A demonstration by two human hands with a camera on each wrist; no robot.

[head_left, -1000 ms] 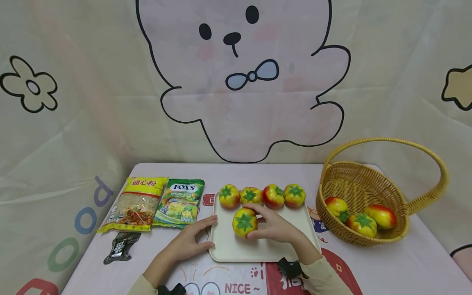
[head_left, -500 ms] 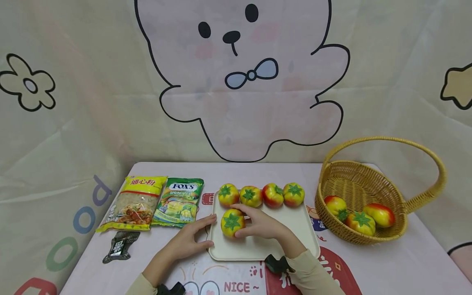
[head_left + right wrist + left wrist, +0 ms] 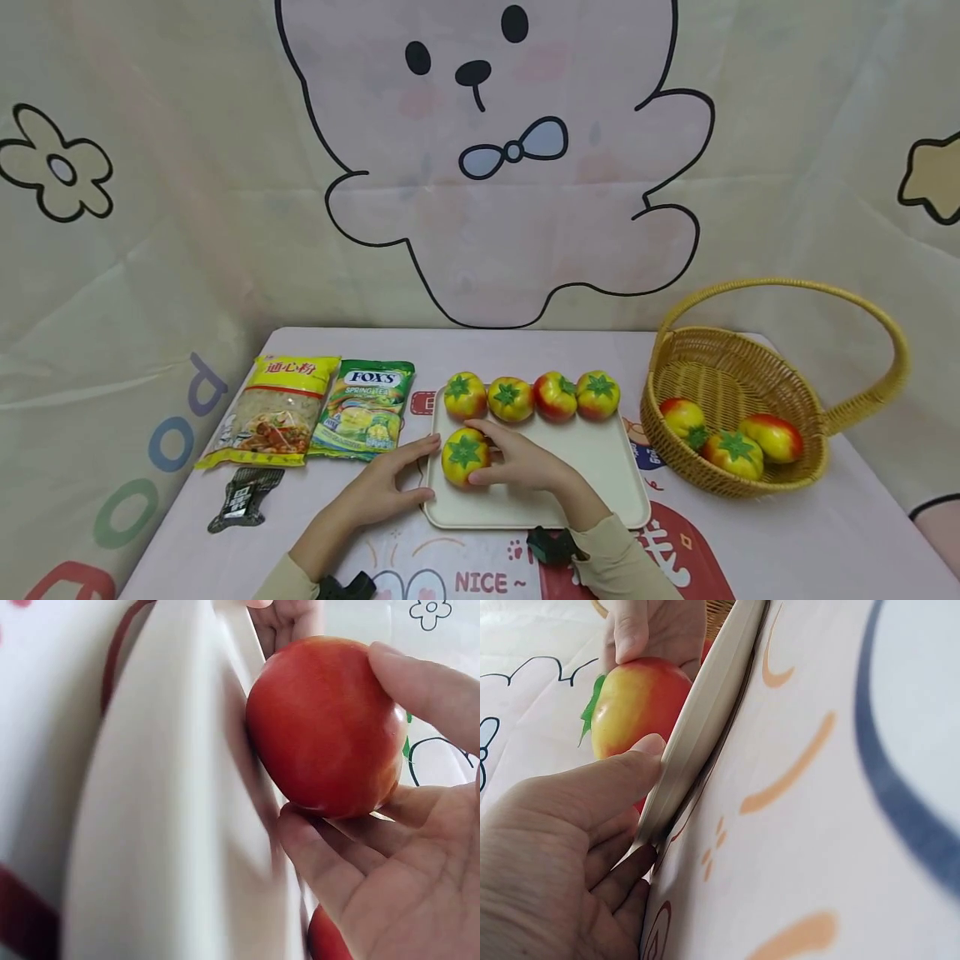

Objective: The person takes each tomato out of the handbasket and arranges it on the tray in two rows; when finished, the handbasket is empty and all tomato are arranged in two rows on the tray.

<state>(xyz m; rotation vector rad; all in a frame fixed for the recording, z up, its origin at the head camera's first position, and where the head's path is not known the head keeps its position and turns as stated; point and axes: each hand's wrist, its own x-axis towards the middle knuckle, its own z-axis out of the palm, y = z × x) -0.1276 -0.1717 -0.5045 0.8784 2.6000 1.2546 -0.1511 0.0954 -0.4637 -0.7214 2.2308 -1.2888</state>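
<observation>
A cream rectangular tray (image 3: 555,492) lies on the table. My right hand (image 3: 517,462) holds a red-and-yellow fruit with a green star-shaped cap (image 3: 463,458) low over the tray's left part. In the right wrist view, thumb and fingers curve around the red fruit (image 3: 326,727), close to the tray surface. At the tray's left edge, my left hand (image 3: 382,487) holds the rim, the thumb (image 3: 634,776) at the top and other fingers lower beside the tray wall (image 3: 697,742). Several similar fruits (image 3: 555,397) stand in a row along the tray's far side.
A wicker basket (image 3: 720,354) with a tall handle stands at the right, with 3 fruits (image 3: 733,454) inside. At the left lie a yellow noodle bag (image 3: 273,412), a green FOX'S candy bag (image 3: 363,408) and a small dark packet (image 3: 246,500).
My right hand has carried the fruit leftward across the tray, closer to my left hand. The left hand stays at the tray's edge, and the row of fruits has not moved.
</observation>
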